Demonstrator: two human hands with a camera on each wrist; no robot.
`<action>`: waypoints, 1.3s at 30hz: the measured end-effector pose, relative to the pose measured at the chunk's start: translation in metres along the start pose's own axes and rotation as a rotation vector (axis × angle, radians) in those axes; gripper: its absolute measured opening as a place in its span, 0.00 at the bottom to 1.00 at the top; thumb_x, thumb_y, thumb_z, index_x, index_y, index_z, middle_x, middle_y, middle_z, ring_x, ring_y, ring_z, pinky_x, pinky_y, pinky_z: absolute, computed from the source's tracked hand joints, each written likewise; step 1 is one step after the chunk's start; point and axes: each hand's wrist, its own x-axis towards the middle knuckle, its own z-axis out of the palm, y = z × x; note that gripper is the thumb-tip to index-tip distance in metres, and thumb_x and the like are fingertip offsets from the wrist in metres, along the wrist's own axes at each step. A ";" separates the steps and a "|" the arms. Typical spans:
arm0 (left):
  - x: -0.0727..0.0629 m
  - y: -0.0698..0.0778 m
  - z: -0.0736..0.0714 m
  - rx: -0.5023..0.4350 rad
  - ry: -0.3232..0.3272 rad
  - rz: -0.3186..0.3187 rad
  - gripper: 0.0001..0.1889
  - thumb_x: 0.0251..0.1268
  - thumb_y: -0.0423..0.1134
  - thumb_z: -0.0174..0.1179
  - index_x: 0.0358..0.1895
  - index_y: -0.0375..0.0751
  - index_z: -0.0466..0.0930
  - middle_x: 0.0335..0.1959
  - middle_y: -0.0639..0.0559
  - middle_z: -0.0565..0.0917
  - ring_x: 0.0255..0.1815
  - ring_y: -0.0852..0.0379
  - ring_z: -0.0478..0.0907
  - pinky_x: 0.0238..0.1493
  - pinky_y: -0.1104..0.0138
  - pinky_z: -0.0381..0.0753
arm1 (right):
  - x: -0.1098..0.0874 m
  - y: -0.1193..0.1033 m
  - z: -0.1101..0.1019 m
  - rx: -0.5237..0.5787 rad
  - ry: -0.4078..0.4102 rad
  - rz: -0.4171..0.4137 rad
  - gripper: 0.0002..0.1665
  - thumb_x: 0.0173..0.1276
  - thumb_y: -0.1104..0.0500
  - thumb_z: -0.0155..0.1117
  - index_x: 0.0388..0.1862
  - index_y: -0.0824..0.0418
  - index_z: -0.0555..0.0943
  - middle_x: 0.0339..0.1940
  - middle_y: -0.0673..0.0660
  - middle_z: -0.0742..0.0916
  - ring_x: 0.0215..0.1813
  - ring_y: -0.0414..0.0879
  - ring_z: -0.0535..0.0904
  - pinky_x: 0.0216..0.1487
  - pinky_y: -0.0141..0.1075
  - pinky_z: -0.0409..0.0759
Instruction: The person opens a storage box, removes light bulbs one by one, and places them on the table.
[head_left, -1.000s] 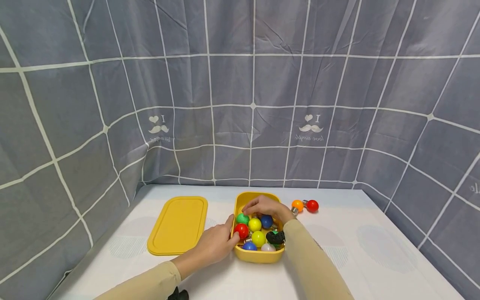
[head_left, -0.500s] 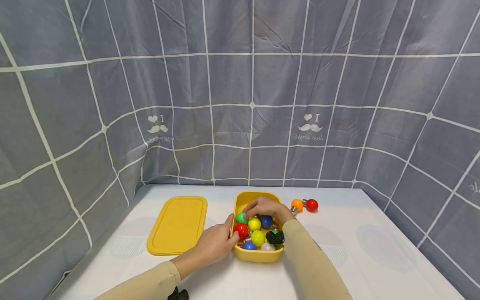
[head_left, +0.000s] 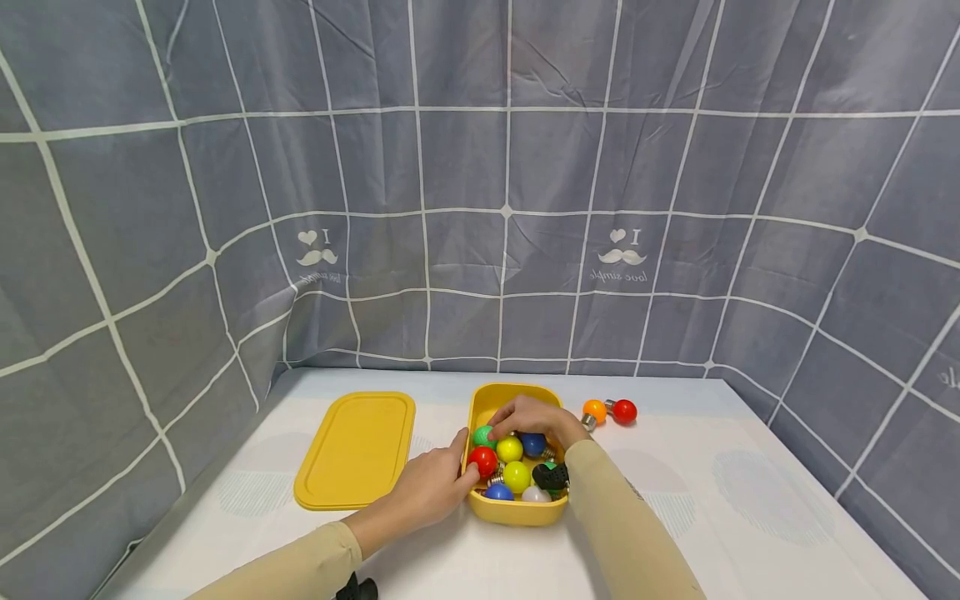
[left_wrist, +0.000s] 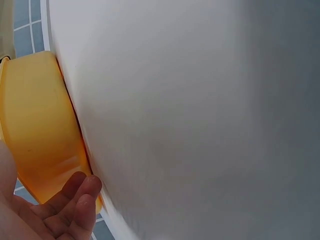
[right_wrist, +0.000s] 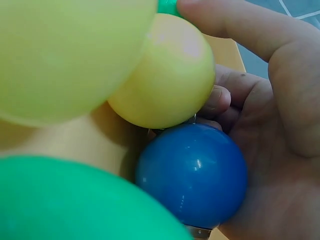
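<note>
A yellow plastic box [head_left: 517, 512] holds several colored light bulbs with metal screw bases. My left hand [head_left: 429, 487] grips its left side, thumb over the rim by a red bulb [head_left: 482, 460] and fingers along the outer wall. Inside the box, my right hand [head_left: 531, 415] reaches down and pinches a green bulb [head_left: 483, 437], its thumb on the bulb's upper side. The other fingertips are hidden behind bulbs. In the right wrist view, a blue bulb [right_wrist: 192, 175] lies close to the right palm, beside a yellow bulb [right_wrist: 165, 72].
A yellow lid [head_left: 356, 450] lies flat on the white table [head_left: 262, 533], left of the box. To the box's right, an orange bulb [head_left: 595, 411] and another red bulb [head_left: 625, 412] lie together. A grey checked curtain [head_left: 465, 183] hangs behind and around the table.
</note>
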 end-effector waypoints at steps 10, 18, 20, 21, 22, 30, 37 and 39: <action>0.000 -0.002 -0.001 -0.006 -0.011 -0.012 0.36 0.71 0.51 0.49 0.76 0.31 0.61 0.13 0.58 0.67 0.11 0.59 0.63 0.16 0.69 0.59 | 0.001 -0.001 0.001 -0.026 0.013 -0.018 0.24 0.57 0.47 0.74 0.50 0.57 0.87 0.43 0.51 0.88 0.41 0.46 0.82 0.47 0.37 0.82; -0.001 -0.002 0.001 -0.022 -0.024 -0.015 0.36 0.72 0.51 0.49 0.76 0.32 0.60 0.13 0.58 0.67 0.11 0.59 0.63 0.16 0.69 0.59 | -0.001 -0.001 0.002 -0.033 0.021 -0.011 0.23 0.59 0.46 0.74 0.48 0.58 0.87 0.43 0.52 0.88 0.41 0.46 0.82 0.48 0.38 0.82; -0.001 -0.002 0.001 -0.022 -0.024 -0.014 0.36 0.72 0.51 0.49 0.76 0.32 0.60 0.13 0.58 0.67 0.11 0.59 0.63 0.16 0.69 0.60 | -0.001 -0.002 0.001 -0.037 0.019 -0.013 0.24 0.59 0.46 0.74 0.49 0.58 0.87 0.43 0.52 0.88 0.41 0.46 0.82 0.48 0.38 0.82; -0.001 -0.001 0.000 -0.020 -0.022 -0.014 0.36 0.72 0.51 0.49 0.76 0.32 0.60 0.13 0.58 0.67 0.11 0.59 0.63 0.16 0.69 0.59 | -0.001 -0.002 0.000 -0.037 0.017 -0.013 0.24 0.59 0.45 0.74 0.49 0.58 0.87 0.43 0.52 0.88 0.41 0.46 0.82 0.48 0.38 0.82; -0.001 -0.001 0.000 -0.020 -0.022 -0.013 0.36 0.72 0.51 0.49 0.76 0.32 0.60 0.13 0.58 0.67 0.11 0.59 0.63 0.16 0.69 0.59 | -0.001 -0.002 -0.001 -0.040 0.018 -0.015 0.24 0.59 0.45 0.74 0.50 0.58 0.87 0.43 0.52 0.88 0.41 0.46 0.82 0.48 0.38 0.82; 0.002 0.001 -0.002 -0.013 -0.024 -0.007 0.36 0.71 0.51 0.49 0.76 0.32 0.60 0.13 0.57 0.68 0.12 0.59 0.63 0.16 0.69 0.60 | -0.004 -0.005 -0.011 -0.087 0.082 -0.014 0.26 0.58 0.42 0.74 0.52 0.55 0.87 0.47 0.50 0.87 0.45 0.46 0.80 0.56 0.44 0.80; 0.000 0.002 -0.001 -0.019 -0.044 -0.026 0.37 0.72 0.52 0.49 0.77 0.32 0.60 0.14 0.57 0.68 0.12 0.58 0.64 0.17 0.69 0.61 | -0.007 -0.007 -0.019 -0.051 0.092 -0.073 0.24 0.59 0.43 0.73 0.50 0.54 0.87 0.49 0.49 0.87 0.52 0.48 0.80 0.64 0.54 0.74; -0.001 0.002 0.000 -0.024 -0.046 -0.029 0.37 0.72 0.52 0.50 0.76 0.32 0.60 0.14 0.57 0.68 0.12 0.58 0.64 0.17 0.68 0.61 | -0.010 -0.008 -0.022 -0.057 0.102 -0.092 0.24 0.60 0.43 0.73 0.51 0.55 0.87 0.50 0.50 0.88 0.53 0.48 0.80 0.64 0.54 0.75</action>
